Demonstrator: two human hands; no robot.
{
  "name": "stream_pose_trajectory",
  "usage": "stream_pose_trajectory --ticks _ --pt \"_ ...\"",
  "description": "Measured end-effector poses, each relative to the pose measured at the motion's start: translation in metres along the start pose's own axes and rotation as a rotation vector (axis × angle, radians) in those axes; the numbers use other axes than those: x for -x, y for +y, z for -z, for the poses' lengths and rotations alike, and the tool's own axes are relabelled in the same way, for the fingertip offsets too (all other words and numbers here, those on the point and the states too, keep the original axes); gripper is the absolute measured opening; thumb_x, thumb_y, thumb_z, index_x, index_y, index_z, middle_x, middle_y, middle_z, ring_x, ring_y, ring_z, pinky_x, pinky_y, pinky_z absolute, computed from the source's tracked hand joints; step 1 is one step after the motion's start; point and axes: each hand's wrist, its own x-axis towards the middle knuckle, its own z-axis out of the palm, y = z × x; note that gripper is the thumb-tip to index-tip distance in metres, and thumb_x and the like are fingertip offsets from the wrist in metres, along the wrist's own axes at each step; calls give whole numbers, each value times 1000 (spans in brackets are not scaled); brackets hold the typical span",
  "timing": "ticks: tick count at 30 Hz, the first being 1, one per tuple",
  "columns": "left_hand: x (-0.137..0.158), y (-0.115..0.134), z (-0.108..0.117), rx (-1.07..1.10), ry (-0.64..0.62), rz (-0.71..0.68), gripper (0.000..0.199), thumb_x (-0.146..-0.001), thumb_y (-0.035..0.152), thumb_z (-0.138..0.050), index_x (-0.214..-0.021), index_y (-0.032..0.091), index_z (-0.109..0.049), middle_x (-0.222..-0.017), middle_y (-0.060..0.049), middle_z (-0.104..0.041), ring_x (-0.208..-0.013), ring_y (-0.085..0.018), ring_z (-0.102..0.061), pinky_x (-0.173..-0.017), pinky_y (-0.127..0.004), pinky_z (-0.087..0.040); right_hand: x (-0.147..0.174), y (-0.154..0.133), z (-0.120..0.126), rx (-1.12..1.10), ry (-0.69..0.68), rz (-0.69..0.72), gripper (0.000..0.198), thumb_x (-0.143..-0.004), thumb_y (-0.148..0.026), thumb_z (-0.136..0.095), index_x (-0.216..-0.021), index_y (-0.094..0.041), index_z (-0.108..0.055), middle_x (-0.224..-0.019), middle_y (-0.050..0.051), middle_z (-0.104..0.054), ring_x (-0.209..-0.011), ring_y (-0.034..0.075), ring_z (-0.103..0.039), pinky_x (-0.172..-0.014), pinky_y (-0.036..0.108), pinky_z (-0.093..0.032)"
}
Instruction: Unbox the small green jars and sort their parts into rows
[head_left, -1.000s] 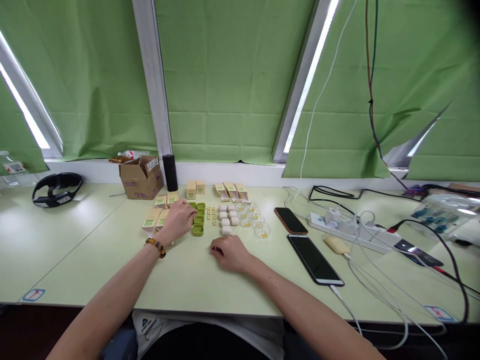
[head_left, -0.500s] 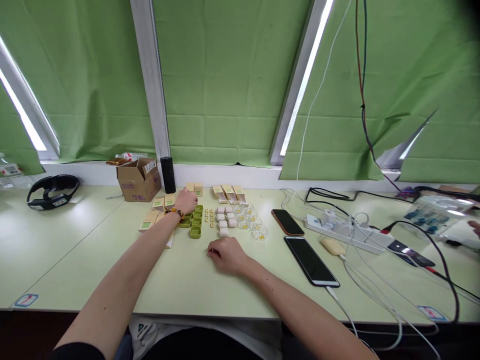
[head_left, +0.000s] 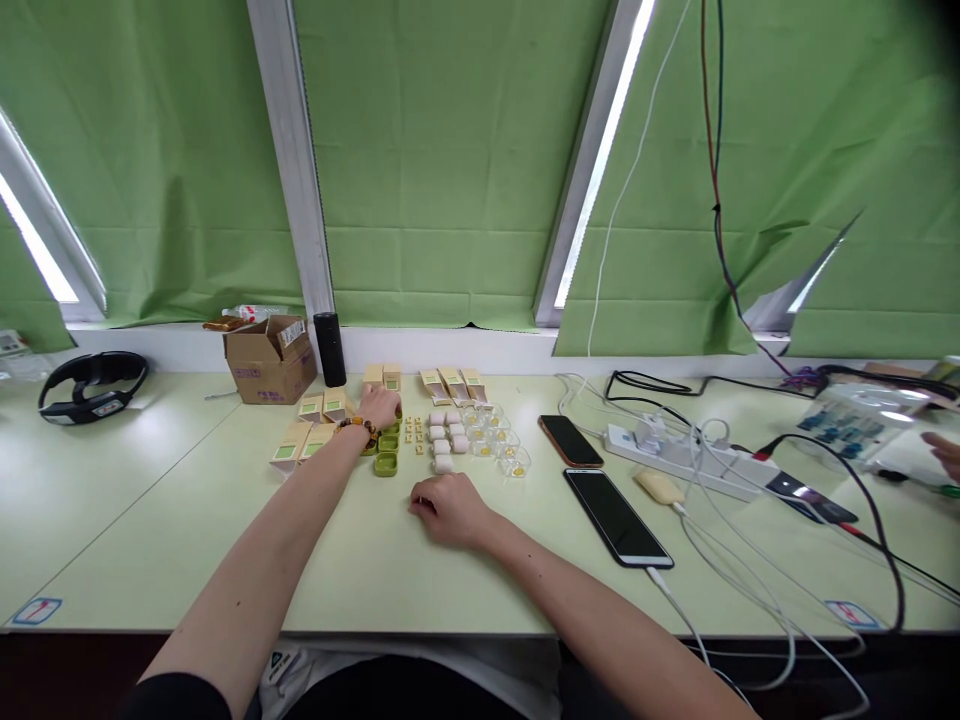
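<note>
My left hand (head_left: 381, 402), with a beaded bracelet at the wrist, reaches to the far end of a group of small olive-green boxes (head_left: 385, 464). Its fingers are bent down together beside the farthest box; what they grip, if anything, is hidden. On the bare table in front of the rows rests my right hand (head_left: 448, 508), fingers curled and pinched, contents too small to make out. Right of the green boxes stand tiny yellow pieces (head_left: 419, 436), pale pink-white blocks (head_left: 442, 464) and clear cups with yellow centres (head_left: 514, 462). Beige card packets (head_left: 288, 446) lie left of my left hand.
More beige packets (head_left: 454, 384) lie at the back. A cardboard box (head_left: 270, 365), black cylinder (head_left: 329, 350) and headphones (head_left: 94, 388) stand left. Two phones (head_left: 571, 441), a power strip (head_left: 682, 462) and loose cables lie right. Another person's hand (head_left: 942, 455) shows at the right edge.
My left hand has shifted slightly nearer among the green boxes, and its forearm covers more of the near packets. My right hand stays in place; the view has shifted a little.
</note>
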Motion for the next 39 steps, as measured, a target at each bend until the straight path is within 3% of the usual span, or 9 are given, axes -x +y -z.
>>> stream_pose_trajectory --ticks 10,16,20,24,31,39 --pt "2 -12 10 45 77 32 23 -82 19 -62 -93 25 -81 -107 -11 -78 -119 -32 -60 -108 -51 -38 0 0 0 -12 4 1 14 -96 -25 -61 -95 -23 -75 -94 2 -81 -79 16 -67 -64 28 -30" --pt "9 -38 29 71 179 157 35 -94 28 -46 -105 26 -80 -108 -9 -77 -124 -33 -54 -103 -49 -39 0 -1 1 -10 4 -3 15 -97 -25 -61 -95 -23 -75 -95 2 -81 -80 17 -68 -64 28 -29" --pt "16 -57 33 43 215 246 37 -94 32 -47 -118 24 -75 -114 -14 -73 -129 -37 -44 -102 -49 -38 -1 -2 2 -5 -10 -17 14 -98 -26 -61 -96 -23 -75 -96 3 -81 -82 17 -69 -64 28 -30" --pt "18 -62 29 -3 191 270 44 -94 36 -48 -133 24 -66 -129 -18 -65 -130 -40 -38 -105 -53 -34 -1 -3 2 -2 -6 -11 14 -98 -26 -61 -96 -24 -75 -96 2 -81 -82 17 -69 -63 29 -28" --pt "-4 -39 17 -44 80 273 57 -97 49 -45 -152 37 -48 -141 -20 -54 -134 -44 -39 -104 -57 -34 0 -2 2 -1 -13 -12 15 -97 -25 -60 -97 -23 -75 -96 3 -81 -82 17 -69 -65 28 -31" --pt "-20 -36 10 -32 -30 355 60 -94 58 -47 -150 39 -52 -144 -21 -54 -134 -49 -43 -103 -64 -33 -1 -2 2 -1 1 -3 14 -97 -26 -60 -96 -23 -74 -95 3 -80 -80 16 -68 -63 29 -29"
